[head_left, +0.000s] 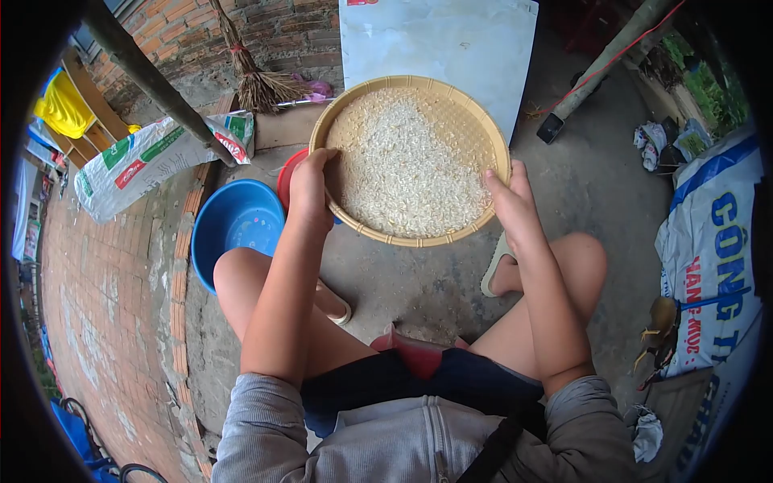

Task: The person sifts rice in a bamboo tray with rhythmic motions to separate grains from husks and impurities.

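A round, shallow winnowing basket [465,121] is held out in front of me, over the floor beyond my knees. Pale grains that look like rice [411,173] spread across its middle and lower part, with some yellowish bits among them. My left hand [307,189] is closed around the left rim. On the opposite side, my right hand [515,201] grips the rim, its thumb lying over the edge near the grains. Most fingers of both hands are hidden beneath the basket. Partly behind my left hand and the basket is a red container [285,179].
A blue basin [199,233] stands by my left knee. Behind it lie a printed sack [153,165] and a straw broom [264,87]. A white board [439,48] leans beyond the basket. Wooden posts [153,68] rise on both sides; a large printed banner [708,266] is at right.
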The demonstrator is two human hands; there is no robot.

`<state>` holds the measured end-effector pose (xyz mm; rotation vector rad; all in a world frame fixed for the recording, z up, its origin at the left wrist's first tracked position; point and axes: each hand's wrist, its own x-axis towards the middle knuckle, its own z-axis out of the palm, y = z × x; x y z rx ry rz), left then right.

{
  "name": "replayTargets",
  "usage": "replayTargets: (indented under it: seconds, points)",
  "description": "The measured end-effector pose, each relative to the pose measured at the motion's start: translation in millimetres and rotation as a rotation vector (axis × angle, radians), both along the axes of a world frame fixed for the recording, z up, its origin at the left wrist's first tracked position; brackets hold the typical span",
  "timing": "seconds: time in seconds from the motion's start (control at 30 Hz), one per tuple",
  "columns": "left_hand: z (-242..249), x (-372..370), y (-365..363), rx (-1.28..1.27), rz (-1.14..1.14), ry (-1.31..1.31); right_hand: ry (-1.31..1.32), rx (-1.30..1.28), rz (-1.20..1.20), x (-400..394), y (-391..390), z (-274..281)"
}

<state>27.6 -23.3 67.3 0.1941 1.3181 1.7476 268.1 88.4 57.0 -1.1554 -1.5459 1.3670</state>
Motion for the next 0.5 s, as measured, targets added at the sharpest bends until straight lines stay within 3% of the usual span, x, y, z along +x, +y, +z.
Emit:
replayTargets:
  seconds: [0.1, 0.13, 0.23, 0.3, 0.37, 0.5]
  points:
    - [-24, 23, 8, -0.054, 0.108, 0.094, 0.078, -0.145, -0.044, 5, 33, -10]
    - [-23, 36, 8, -0.119, 0.052, 0.100, 0.148, -0.261, -0.087, 7, 42, -10]
    - [-12, 41, 7, -0.153, -0.067, 0.124, 0.209, -0.300, -0.116, 13, 49, -4]
    - [-27, 10, 15, -0.092, -0.054, 0.121, 0.088, -0.108, -0.135, 5, 26, -3]
    - [-10, 2, 13, 0.017, -0.029, -0.062, 0.044, -0.053, -0.088, -4, -3, 4]
    - [-31, 15, 9, -0.059, 0.014, 0.125, 0.126, -0.155, -0.084, 6, 22, -2]
